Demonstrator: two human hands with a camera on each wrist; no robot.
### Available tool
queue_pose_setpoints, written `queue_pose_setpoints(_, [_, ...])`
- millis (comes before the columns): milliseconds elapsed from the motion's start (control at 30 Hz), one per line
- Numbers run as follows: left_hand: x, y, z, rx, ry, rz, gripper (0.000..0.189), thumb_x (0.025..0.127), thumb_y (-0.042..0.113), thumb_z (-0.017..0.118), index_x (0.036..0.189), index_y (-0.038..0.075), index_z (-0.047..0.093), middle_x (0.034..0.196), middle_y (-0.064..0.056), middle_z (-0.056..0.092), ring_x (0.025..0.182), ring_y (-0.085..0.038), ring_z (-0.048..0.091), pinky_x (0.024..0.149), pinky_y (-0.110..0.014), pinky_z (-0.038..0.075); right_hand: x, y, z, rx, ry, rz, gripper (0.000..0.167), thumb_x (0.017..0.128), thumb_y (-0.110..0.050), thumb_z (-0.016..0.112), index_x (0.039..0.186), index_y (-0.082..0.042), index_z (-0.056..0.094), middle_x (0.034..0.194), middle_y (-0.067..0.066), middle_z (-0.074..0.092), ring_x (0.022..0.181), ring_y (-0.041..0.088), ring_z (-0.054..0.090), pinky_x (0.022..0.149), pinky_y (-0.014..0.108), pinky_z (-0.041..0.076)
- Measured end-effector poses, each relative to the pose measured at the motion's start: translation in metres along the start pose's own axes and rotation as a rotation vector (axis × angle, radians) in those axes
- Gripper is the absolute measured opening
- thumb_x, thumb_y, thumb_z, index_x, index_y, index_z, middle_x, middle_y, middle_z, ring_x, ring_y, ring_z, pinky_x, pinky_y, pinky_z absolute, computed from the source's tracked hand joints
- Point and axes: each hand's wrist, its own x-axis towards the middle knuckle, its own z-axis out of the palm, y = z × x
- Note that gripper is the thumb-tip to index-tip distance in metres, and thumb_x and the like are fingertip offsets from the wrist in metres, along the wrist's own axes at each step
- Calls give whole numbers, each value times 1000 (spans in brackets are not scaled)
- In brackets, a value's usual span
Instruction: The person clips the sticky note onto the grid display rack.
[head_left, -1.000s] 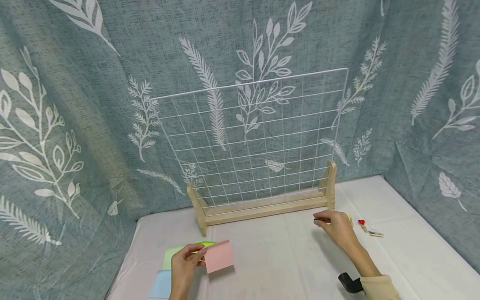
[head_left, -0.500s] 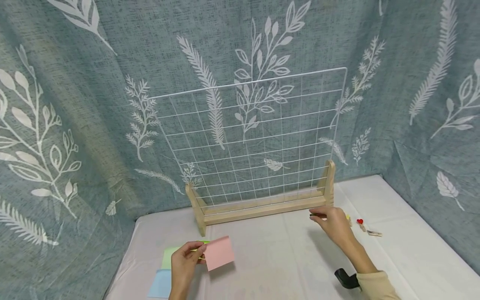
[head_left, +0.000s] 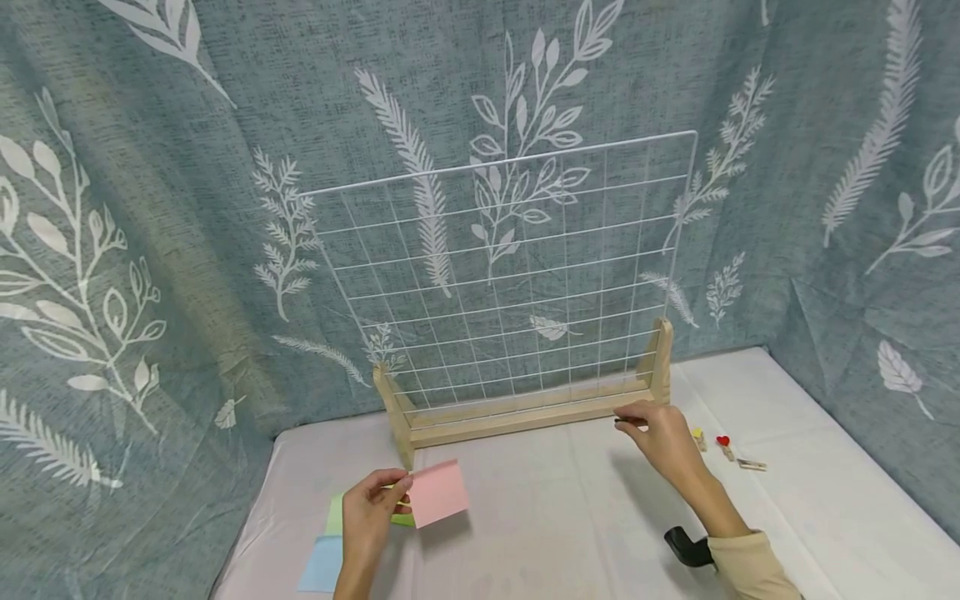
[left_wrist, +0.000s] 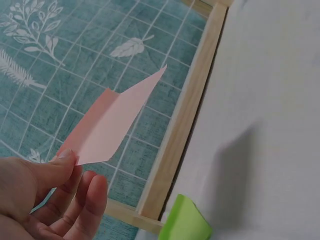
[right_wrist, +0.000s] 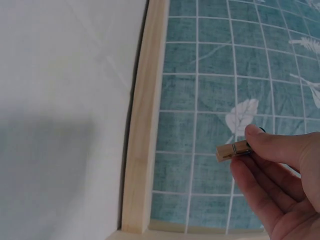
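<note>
My left hand [head_left: 367, 508] pinches a pink sticky note [head_left: 439, 493] at its left edge, between thumb and fingers. The note has a crease near one edge in the left wrist view and is held above the white table. On the right, my right hand [head_left: 663, 437] pinches a small wooden clothespin [right_wrist: 227, 151] by one end, its other end pointing out from the fingertips. Between and behind both hands stands a white wire grid [head_left: 510, 275] in a wooden stand [head_left: 525, 423]; the right fingertips are close in front of its base.
Green [head_left: 335, 514] and blue sticky notes [head_left: 321, 564] lie by the left forearm, with a bright green one [left_wrist: 185, 222] partly behind the left hand. Several clothespins, one with a red heart [head_left: 723, 441], lie to the right. A black curved object [head_left: 686, 547] shows beside the right wrist.
My left hand and the pink note have risen slightly. My right hand has shifted a little left and toward the grid, still pinching the clothespin.
</note>
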Motion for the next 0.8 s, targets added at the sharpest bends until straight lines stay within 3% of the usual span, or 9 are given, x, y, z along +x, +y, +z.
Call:
queue_pose_setpoints(433, [21, 30, -4, 34, 30, 90, 11, 88, -4, 69, 96, -12, 68, 84, -13, 70, 61, -10, 63, 57, -27, 61, 17, -12, -1, 30, -20, -26, 19, 77, 6, 79, 95, 4, 75, 90, 14, 73, 76, 26, 71, 64, 41, 60])
queue_pose_setpoints(800, [28, 41, 2, 63, 18, 114, 11, 88, -3, 70, 97, -10, 70, 80, -12, 69, 61, -12, 64, 56, -26, 60, 30, -19, -6, 114, -42, -29, 20, 78, 7, 77, 97, 7, 74, 95, 19, 72, 81, 29, 71, 69, 37, 62])
